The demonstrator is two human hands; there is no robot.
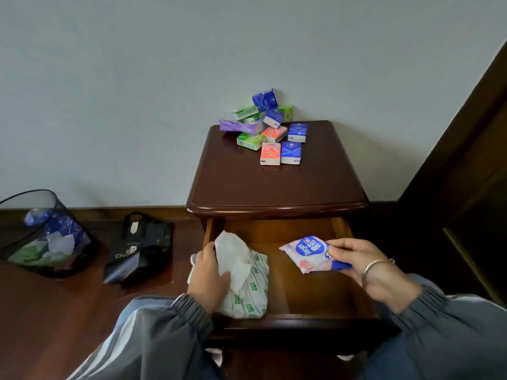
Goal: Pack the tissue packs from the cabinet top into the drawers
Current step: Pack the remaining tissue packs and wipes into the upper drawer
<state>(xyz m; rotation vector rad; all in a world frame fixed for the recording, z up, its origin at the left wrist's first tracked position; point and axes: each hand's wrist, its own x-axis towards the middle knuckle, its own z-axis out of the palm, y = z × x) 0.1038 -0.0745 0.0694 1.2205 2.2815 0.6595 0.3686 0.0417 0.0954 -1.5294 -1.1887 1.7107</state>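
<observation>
A dark wooden cabinet (277, 187) stands against the wall with its top drawer (301, 292) pulled open. Several small tissue packs (270, 127), blue, green, pink and purple, lie piled at the back of the cabinet top. My left hand (208, 278) grips a large white soft tissue pack with green print (249, 294) at the drawer's left side, a loose tissue sticking up from it. My right hand (365, 263) pinches a pink and blue wipes pack (312, 253) above the drawer's right half.
A black mesh waste bin (46, 237) with crumpled paper stands on the wooden floor at the left. A black bag (140, 250) lies between it and the cabinet. A dark wooden frame (472, 160) rises at the right.
</observation>
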